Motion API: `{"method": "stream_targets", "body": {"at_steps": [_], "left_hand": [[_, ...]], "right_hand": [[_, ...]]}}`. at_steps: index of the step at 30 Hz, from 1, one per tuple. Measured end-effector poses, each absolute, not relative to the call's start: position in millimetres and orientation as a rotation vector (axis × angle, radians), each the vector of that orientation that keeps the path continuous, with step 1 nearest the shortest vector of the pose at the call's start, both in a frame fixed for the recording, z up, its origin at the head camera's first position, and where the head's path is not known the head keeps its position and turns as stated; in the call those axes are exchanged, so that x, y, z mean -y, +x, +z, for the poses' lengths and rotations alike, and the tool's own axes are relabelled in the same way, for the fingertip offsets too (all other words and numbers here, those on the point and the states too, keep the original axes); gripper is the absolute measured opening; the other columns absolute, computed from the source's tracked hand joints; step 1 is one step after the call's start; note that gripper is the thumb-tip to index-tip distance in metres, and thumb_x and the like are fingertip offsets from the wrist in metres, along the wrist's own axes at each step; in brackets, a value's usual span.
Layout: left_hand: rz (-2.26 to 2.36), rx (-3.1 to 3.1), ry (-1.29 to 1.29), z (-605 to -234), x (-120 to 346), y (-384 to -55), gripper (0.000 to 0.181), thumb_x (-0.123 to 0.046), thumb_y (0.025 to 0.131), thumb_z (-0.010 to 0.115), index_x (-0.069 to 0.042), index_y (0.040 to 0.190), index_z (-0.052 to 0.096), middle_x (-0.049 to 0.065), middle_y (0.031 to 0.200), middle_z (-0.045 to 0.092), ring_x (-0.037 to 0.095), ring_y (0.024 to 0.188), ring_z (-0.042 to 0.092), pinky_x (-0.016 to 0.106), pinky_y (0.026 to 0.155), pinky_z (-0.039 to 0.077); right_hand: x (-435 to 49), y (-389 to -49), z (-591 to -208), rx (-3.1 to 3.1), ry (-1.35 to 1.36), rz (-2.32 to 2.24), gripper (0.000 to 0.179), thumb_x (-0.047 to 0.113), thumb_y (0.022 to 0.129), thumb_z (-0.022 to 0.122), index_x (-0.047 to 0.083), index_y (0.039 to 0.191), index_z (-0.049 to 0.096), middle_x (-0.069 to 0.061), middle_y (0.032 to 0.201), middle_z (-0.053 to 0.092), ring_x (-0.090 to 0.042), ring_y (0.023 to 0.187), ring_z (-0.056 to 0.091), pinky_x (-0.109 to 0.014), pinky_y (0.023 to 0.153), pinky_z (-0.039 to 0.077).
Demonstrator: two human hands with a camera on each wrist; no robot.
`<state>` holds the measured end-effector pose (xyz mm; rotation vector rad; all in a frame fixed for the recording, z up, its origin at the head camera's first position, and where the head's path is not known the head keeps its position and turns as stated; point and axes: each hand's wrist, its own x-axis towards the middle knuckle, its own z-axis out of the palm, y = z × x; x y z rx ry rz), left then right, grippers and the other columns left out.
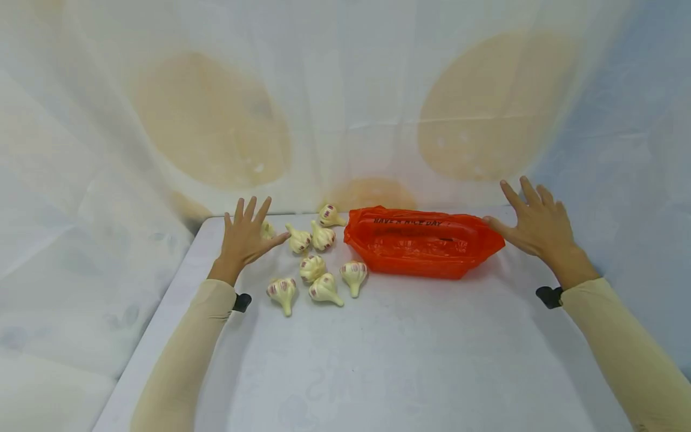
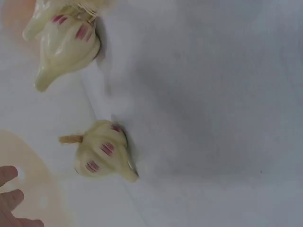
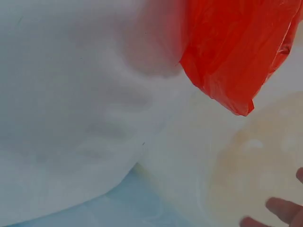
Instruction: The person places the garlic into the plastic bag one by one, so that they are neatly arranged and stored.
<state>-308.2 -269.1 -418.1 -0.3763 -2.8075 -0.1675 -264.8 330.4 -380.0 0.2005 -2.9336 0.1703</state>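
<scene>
Several garlic bulbs [image 1: 282, 291], pale cream with purple marks, lie loosely grouped on the left half of the table. My left hand [image 1: 243, 237] is raised beside them with its fingers spread and holds nothing; it partly covers one bulb behind it. Right of the bulbs sits a red plastic bag [image 1: 415, 243] with dark lettering, its contents hidden. Near the bag's right end my right hand [image 1: 542, 225] is held up, fingers spread and nothing in it; whether the thumb touches the bag I cannot tell. A single garlic bulb [image 2: 104, 151] shows close in the left wrist view.
A white table [image 1: 378, 360] carries everything, its left edge running down toward me. Pale cloth [image 1: 351, 108] with tan round patches hangs behind the table. More cloth [image 1: 81, 198] hangs at the left side, and bluish cloth [image 1: 631, 168] at the right.
</scene>
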Motion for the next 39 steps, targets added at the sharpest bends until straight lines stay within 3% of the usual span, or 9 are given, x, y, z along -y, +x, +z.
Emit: {"method": "stream_targets", "body": {"at_steps": [3, 6, 8, 13, 17, 22, 29, 33, 39], "left_hand": [[-0.271, 2.744, -0.496, -413, 259, -304, 0.081, -0.056, 0.086, 0.063, -0.015, 0.150, 0.037, 0.019, 0.151, 0.035, 0.041, 0.138, 0.031, 0.064, 0.100, 0.034], [-0.345, 2.651, -0.645, -407, 244, -296, 0.054, -0.036, 0.087, 0.069, -0.007, 0.131, 0.057, 0.015, 0.136, 0.050, 0.036, 0.120, 0.051, 0.053, 0.081, 0.051], [-0.353, 2.591, -0.732, -404, 234, -292, 0.040, -0.027, 0.086, 0.069, -0.007, 0.120, 0.064, 0.011, 0.125, 0.056, 0.031, 0.109, 0.056, 0.047, 0.068, 0.054], [-0.409, 2.480, -1.003, -401, 204, -281, 0.025, -0.013, 0.084, 0.072, -0.007, 0.108, 0.068, 0.007, 0.109, 0.060, 0.025, 0.097, 0.059, 0.038, 0.073, 0.052], [-0.469, 2.442, -1.230, -403, 180, -270, 0.022, -0.008, 0.083, 0.073, -0.009, 0.105, 0.069, 0.005, 0.107, 0.060, 0.020, 0.097, 0.058, 0.032, 0.081, 0.051], [-0.469, 2.395, -1.464, -409, 153, -257, 0.028, -0.009, 0.082, 0.076, -0.009, 0.109, 0.069, 0.003, 0.111, 0.060, 0.019, 0.104, 0.056, 0.028, 0.087, 0.050], [-0.364, 2.372, -1.647, -422, 130, -250, 0.035, -0.001, 0.078, 0.077, -0.008, 0.111, 0.068, 0.005, 0.116, 0.062, 0.020, 0.110, 0.056, 0.030, 0.091, 0.049], [-0.249, 2.439, -1.676, -428, 125, -248, 0.039, -0.002, 0.079, 0.076, -0.009, 0.116, 0.067, 0.005, 0.119, 0.061, 0.019, 0.114, 0.055, 0.028, 0.096, 0.046], [-0.123, 2.523, -1.655, -427, 120, -245, 0.045, -0.004, 0.080, 0.075, -0.013, 0.122, 0.066, 0.002, 0.124, 0.057, 0.017, 0.118, 0.050, 0.026, 0.092, 0.047]], "right_hand": [[-332, -266, -379, 2.973, 0.234, 0.286, 0.083, 0.054, 0.094, 0.051, 0.009, 0.155, 0.020, -0.032, 0.150, 0.026, -0.055, 0.128, 0.030, -0.074, 0.092, 0.032], [-331, -268, -380, 2.997, 0.204, 0.520, 0.073, 0.043, 0.095, 0.057, 0.002, 0.149, 0.032, -0.032, 0.141, 0.038, -0.051, 0.123, 0.039, -0.069, 0.089, 0.040], [-332, -269, -382, 2.977, 0.146, 0.689, 0.068, 0.042, 0.095, 0.057, -0.001, 0.144, 0.038, -0.032, 0.136, 0.044, -0.050, 0.118, 0.044, -0.065, 0.087, 0.045], [-340, -270, -391, 2.890, -0.019, 1.077, 0.071, 0.051, 0.096, 0.052, -0.004, 0.140, 0.043, -0.033, 0.132, 0.049, -0.048, 0.112, 0.052, -0.051, 0.081, 0.054], [-345, -272, -398, 2.917, -0.111, 1.344, 0.085, 0.062, 0.093, 0.045, -0.004, 0.147, 0.033, -0.034, 0.138, 0.043, -0.048, 0.115, 0.053, -0.045, 0.084, 0.053], [-345, -274, -405, 2.965, -0.167, 1.511, 0.093, 0.068, 0.091, 0.040, -0.001, 0.151, 0.025, -0.033, 0.143, 0.038, -0.049, 0.120, 0.050, -0.050, 0.089, 0.049], [-345, -276, -414, 3.027, -0.104, 1.536, 0.077, 0.052, 0.097, 0.049, -0.006, 0.145, 0.034, -0.031, 0.142, 0.039, -0.047, 0.119, 0.050, -0.051, 0.092, 0.048], [-344, -278, -417, 3.046, -0.117, 1.541, 0.075, 0.047, 0.096, 0.054, -0.009, 0.141, 0.036, -0.032, 0.139, 0.040, -0.047, 0.119, 0.051, -0.050, 0.093, 0.047], [-346, -281, -422, 3.066, -0.144, 1.524, 0.069, 0.039, 0.098, 0.057, -0.010, 0.141, 0.036, -0.033, 0.137, 0.041, -0.047, 0.116, 0.053, -0.050, 0.093, 0.047]]}}
